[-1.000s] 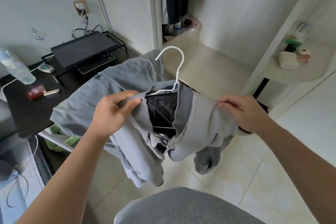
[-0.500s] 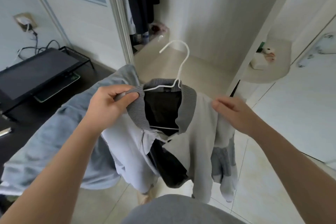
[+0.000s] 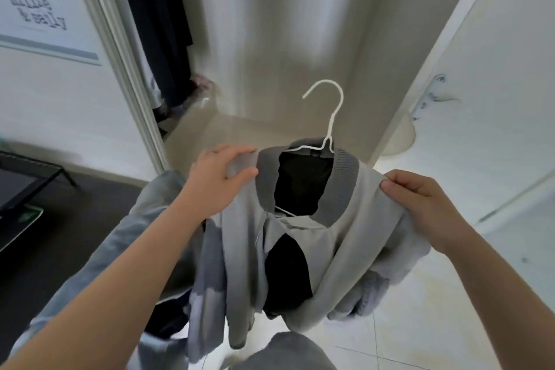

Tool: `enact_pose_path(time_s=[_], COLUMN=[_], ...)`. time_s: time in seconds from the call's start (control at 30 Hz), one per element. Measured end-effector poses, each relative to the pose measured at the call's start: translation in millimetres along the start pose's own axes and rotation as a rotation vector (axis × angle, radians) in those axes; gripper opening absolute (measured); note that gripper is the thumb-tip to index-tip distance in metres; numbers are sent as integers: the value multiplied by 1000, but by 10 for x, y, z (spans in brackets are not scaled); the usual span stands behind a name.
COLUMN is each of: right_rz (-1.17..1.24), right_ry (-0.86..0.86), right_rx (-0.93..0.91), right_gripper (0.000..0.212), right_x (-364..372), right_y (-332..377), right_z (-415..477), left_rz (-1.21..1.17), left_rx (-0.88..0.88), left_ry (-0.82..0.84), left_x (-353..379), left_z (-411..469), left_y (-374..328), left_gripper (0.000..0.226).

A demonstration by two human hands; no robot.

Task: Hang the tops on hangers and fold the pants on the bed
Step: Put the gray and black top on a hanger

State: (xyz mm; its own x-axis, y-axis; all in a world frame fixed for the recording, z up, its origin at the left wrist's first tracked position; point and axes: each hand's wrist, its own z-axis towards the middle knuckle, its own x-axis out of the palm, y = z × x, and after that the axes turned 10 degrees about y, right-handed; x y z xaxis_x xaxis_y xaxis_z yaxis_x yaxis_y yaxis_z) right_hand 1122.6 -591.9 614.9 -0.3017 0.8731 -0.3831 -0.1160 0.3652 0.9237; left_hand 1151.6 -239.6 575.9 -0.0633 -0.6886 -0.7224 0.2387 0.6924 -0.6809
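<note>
On hanger [image 3: 330, 117], jacket [image 3: 345, 237] still gripped by left hand [image 3: 217, 179], right hand [image 3: 422, 204]; desk [image 3: 69, 213] shifted leftward.

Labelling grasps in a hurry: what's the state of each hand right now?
Left hand: closed, gripping the grey top at one shoulder.
Right hand: closed, pinching the same top at the other shoulder.
</note>
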Motion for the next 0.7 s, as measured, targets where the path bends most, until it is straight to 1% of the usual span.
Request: enact_pose_path(time_s=[0.07, 0.17, 0.27, 0.37, 0.43, 0.5, 0.57, 0.6, 0.67, 0.7], right_rz=[67, 184, 290, 376, 421, 505, 576, 588, 580, 580], right_ry=[-79, -196, -239, -250, -270, -263, -218, -192, -146, -122], right_rx=[24, 20, -28, -104, -146, -140, -135, -136, -166, -184], right_gripper=[24, 19, 16, 20, 26, 21, 39, 42, 25, 24], right_x=[29, 99, 232, 399, 482, 540, 575, 569, 524, 490], right_y=[77, 262, 556, 916, 1171, 1420, 1673, 1794, 2028, 2146], right_z=[61, 249, 534, 905, 1203, 1523, 1839, 1997, 2318, 2489], left_rz=[-55, -133, -148, -161, -192, -214, -199, -185, -158, -144], left_rx=[30, 46, 72, 125, 158, 180, 203, 215, 235, 243], left_ry=[57, 152, 145, 112, 75, 41, 16, 9, 9, 15], left_x=[-72, -206, -425, -694, -884, -1074, -1254, -1339, -1494, -1568], left_z=[94, 248, 420, 563, 664, 778, 902, 970, 1111, 1189], left_y=[9, -64, -181, -316, -427, -543, -641, -678, -743, -771], left_gripper=[41, 39, 36, 34, 30, 28, 30, 32, 35, 36])
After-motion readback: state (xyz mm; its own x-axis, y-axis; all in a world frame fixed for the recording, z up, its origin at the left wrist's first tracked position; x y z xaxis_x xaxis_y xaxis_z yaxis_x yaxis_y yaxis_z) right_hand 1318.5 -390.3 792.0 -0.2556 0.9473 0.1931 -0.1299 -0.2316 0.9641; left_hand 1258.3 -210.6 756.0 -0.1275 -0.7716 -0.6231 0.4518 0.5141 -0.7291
